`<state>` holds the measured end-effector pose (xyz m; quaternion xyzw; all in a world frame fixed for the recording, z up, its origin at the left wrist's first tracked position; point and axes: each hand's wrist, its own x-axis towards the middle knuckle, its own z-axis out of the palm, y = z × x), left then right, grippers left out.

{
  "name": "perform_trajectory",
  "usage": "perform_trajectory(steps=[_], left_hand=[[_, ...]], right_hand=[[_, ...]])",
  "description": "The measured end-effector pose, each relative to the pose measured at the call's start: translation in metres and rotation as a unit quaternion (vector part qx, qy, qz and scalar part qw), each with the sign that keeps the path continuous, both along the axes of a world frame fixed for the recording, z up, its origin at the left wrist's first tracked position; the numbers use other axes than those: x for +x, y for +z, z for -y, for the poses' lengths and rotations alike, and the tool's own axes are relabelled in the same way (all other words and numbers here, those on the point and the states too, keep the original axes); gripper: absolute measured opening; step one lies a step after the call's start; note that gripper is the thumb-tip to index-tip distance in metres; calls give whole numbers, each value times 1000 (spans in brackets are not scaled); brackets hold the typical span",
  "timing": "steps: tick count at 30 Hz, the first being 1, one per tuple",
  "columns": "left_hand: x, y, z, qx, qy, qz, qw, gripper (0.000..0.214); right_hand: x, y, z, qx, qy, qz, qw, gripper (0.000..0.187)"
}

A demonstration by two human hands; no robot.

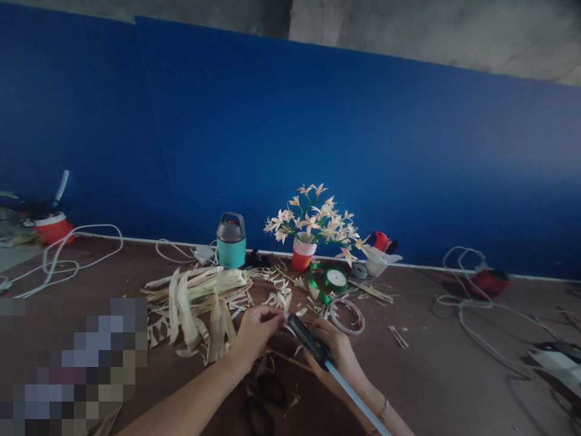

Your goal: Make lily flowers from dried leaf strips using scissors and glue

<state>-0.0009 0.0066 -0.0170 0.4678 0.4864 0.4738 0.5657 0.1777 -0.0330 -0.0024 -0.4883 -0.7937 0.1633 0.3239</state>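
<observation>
— Bluish-white translucent rod [356, 397], nearest the camera: state its mounting.

— Inserted in the rear end of a slim, elongated black plastic tool [309, 339]. Tool is tilted, front end directed forward and left.

— State edges and room.

— Rear limit: tall blue panel [363, 151]. Right side: smooth brown tabletop [422, 369] extends from the right hand [341, 344] towards a red object [490, 283]. Left side: pale dried husk strips [184, 300] lie just beside the left hand [253, 334]. Ahead: green ribbon spool [336, 279] and translucent coiled ring [333, 315]. Between the forearms: black-handled scissors [256, 395].

— State the grip.

— Right hand: closed on the black tool, which lies across its palm side, rod trailing back over the wrist. Left hand: thumb and fingertips together at the tool's front end. Whether a piece is pinched there is too small to tell.
</observation>
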Motion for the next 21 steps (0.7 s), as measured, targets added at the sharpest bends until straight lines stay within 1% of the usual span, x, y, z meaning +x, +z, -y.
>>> perform_trajectory(steps=[5,11,15,21], left_hand=[[0,-3,-1,0,-6,-2,1000,17],[0,0,1,-9,-2,-2,1000,17],[1,-3,-1,-10,-2,19,1000,17],[1,-4,-2,-8,-1,23,1000,16]], right_hand=[[0,-2,0,6,9,3,1000,11],[0,0,0,0,0,7,1000,11],[1,-1,1,-1,1,11,1000,9],[0,1,1,-8,2,8,1000,8]])
